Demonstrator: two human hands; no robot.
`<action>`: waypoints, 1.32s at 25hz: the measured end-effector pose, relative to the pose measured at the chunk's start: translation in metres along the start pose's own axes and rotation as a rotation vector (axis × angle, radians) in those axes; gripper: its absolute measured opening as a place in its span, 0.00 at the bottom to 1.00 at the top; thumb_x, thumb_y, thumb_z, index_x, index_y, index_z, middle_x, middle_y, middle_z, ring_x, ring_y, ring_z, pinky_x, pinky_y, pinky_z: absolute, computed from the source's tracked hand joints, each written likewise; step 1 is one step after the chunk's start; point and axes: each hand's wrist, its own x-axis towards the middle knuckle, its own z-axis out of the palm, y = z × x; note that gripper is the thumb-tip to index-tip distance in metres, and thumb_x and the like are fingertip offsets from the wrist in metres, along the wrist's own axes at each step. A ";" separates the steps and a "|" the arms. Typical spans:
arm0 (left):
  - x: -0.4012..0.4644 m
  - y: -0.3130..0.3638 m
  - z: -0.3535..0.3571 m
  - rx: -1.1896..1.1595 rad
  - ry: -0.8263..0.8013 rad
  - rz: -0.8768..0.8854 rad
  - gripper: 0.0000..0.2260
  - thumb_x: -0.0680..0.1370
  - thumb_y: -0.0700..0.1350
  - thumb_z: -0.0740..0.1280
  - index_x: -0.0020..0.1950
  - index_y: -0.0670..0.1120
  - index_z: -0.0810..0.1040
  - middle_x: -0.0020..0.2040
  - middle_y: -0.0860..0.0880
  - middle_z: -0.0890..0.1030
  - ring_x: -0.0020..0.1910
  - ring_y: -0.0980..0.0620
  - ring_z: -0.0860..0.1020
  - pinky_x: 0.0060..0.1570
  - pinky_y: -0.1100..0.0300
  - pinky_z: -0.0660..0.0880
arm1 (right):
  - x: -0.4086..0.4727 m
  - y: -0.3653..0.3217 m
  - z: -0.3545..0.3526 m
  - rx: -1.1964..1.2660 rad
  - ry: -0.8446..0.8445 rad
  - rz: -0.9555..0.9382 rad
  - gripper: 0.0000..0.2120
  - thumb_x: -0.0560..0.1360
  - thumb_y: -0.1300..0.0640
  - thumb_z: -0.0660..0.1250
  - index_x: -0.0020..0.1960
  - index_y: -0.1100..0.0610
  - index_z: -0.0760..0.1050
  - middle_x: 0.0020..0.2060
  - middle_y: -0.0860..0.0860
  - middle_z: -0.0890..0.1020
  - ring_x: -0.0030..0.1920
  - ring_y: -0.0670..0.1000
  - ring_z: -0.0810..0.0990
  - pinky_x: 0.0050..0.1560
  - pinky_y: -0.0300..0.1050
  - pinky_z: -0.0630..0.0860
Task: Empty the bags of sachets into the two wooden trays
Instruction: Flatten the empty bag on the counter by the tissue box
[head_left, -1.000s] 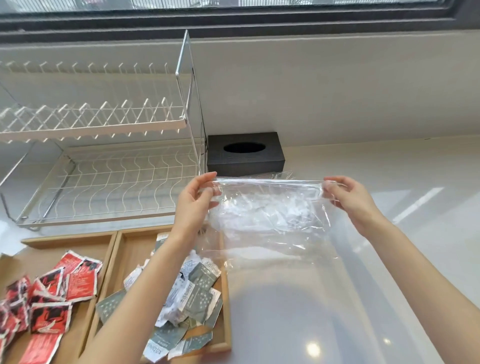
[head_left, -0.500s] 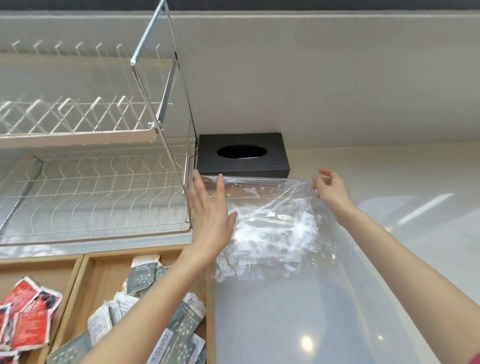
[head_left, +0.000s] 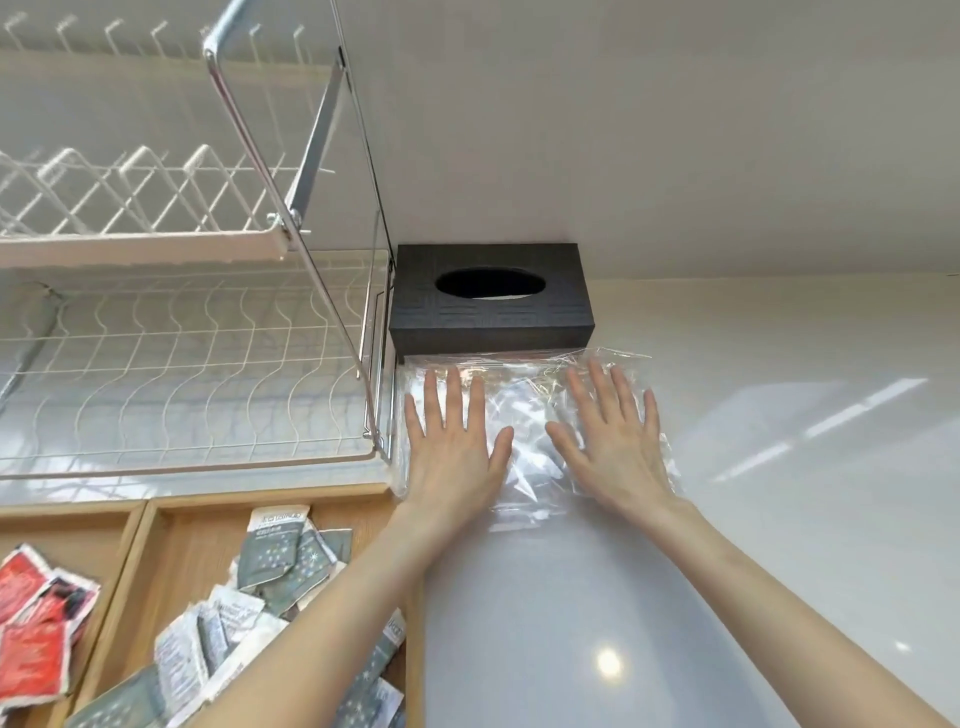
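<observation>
Empty clear bag (head_left: 524, 415) lying flat on the white bench (head_left: 779, 467), just in front of the black tissue box (head_left: 488, 301) and right of the dish rack (head_left: 182, 364); crinkled, see-through, nothing visible inside. Pressed down by left hand (head_left: 452, 452) and right hand (head_left: 613, 447), palms flat, fingers (head_left: 454, 395) straight and spread, gripping nothing. Looks like the smoothing and putting-away of a spent bag, with the emptying itself seemingly finished. Near left, grey-green sachets (head_left: 270, 587) heaped in the right wooden tray (head_left: 270, 501), red sachets (head_left: 36, 623) in the left wooden tray (head_left: 67, 512). Next, probably: lift both hands off and check for another full bag, none visible here. Thin film likely to spring back or slide once released.
</observation>
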 end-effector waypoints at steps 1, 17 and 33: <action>0.003 -0.001 0.001 0.020 0.006 0.007 0.37 0.68 0.61 0.31 0.74 0.46 0.41 0.77 0.43 0.41 0.74 0.42 0.36 0.69 0.45 0.32 | 0.001 0.000 0.003 -0.006 0.001 0.001 0.38 0.66 0.34 0.33 0.74 0.46 0.42 0.76 0.48 0.44 0.76 0.51 0.40 0.72 0.55 0.35; 0.010 0.002 -0.003 0.015 -0.101 -0.016 0.28 0.78 0.55 0.48 0.74 0.47 0.44 0.77 0.44 0.44 0.75 0.42 0.40 0.71 0.43 0.38 | 0.002 -0.005 0.001 -0.069 -0.053 0.006 0.32 0.74 0.37 0.40 0.75 0.49 0.45 0.77 0.51 0.47 0.76 0.53 0.43 0.72 0.58 0.37; -0.084 -0.011 -0.057 0.014 -0.029 0.042 0.28 0.77 0.55 0.52 0.74 0.47 0.49 0.77 0.44 0.49 0.76 0.44 0.44 0.72 0.45 0.43 | -0.079 -0.058 -0.039 0.085 0.022 -0.055 0.28 0.77 0.48 0.57 0.74 0.50 0.52 0.76 0.51 0.51 0.76 0.52 0.45 0.73 0.55 0.41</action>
